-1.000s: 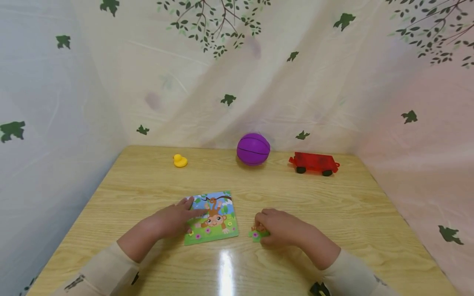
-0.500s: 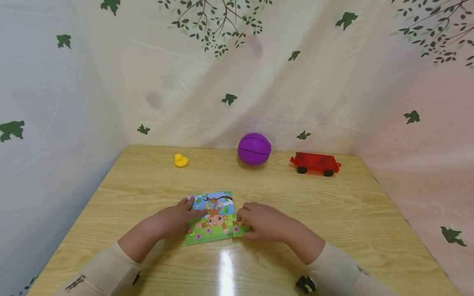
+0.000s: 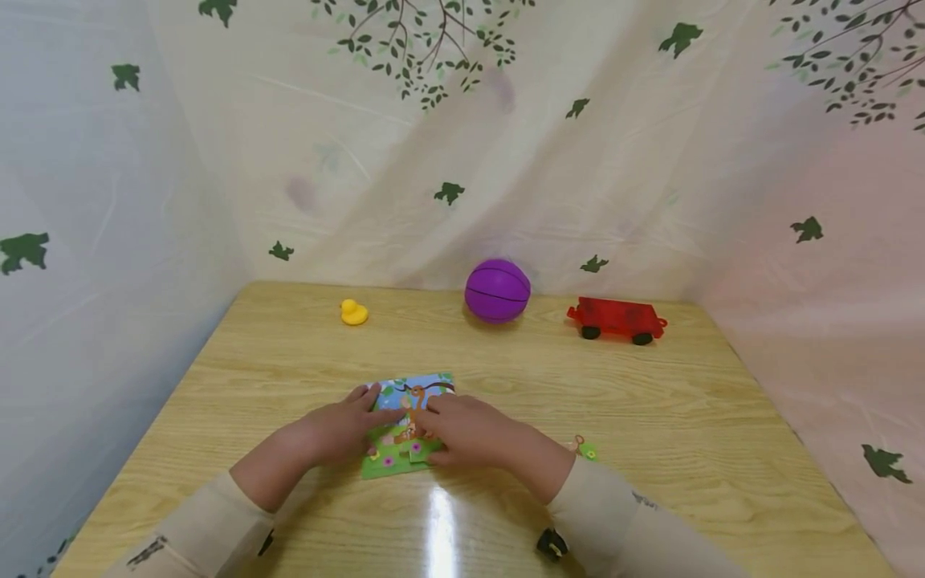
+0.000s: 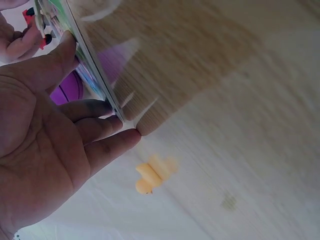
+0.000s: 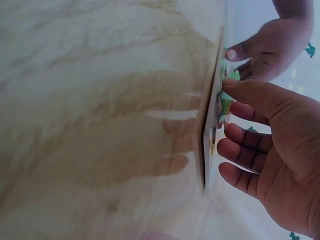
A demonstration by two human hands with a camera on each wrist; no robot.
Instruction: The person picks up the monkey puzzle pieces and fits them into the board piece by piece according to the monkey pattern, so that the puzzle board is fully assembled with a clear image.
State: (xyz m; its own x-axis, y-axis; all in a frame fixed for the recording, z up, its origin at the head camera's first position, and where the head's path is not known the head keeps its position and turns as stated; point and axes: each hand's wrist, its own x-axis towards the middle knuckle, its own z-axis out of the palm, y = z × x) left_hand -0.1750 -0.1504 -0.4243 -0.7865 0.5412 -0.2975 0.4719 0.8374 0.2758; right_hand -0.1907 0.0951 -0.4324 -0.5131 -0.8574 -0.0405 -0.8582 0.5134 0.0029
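A square picture puzzle board (image 3: 393, 467), printed with a monkey, a branch and flowers, lies flat on the table. On its left side rests my left hand (image 3: 340, 429), thumb and fingers spread and fairly straight, touching the face and edge. My right hand (image 3: 470, 429) is over the board's right part and pinches a small puzzle piece (image 3: 417, 454) with green grass and a pink flower. In the right wrist view this piece (image 5: 226, 103) is between thumb and fingertips, tilted just above the board (image 5: 206, 150). My right hand hides much of the monkey picture.
Another puzzle piece (image 3: 587, 449) lies to the right, partly behind my right forearm. Along the back of the wooden table (image 3: 303, 353) stand a yellow rubber duck (image 3: 354, 313), a purple ball (image 3: 498, 291) and a red toy wagon (image 3: 617, 318). Leaf-printed cloth surrounds the table.
My right hand has carried the puzzle piece leftward from the table onto the board. The other piece has come into view beside the right forearm. My left hand has stayed in place.
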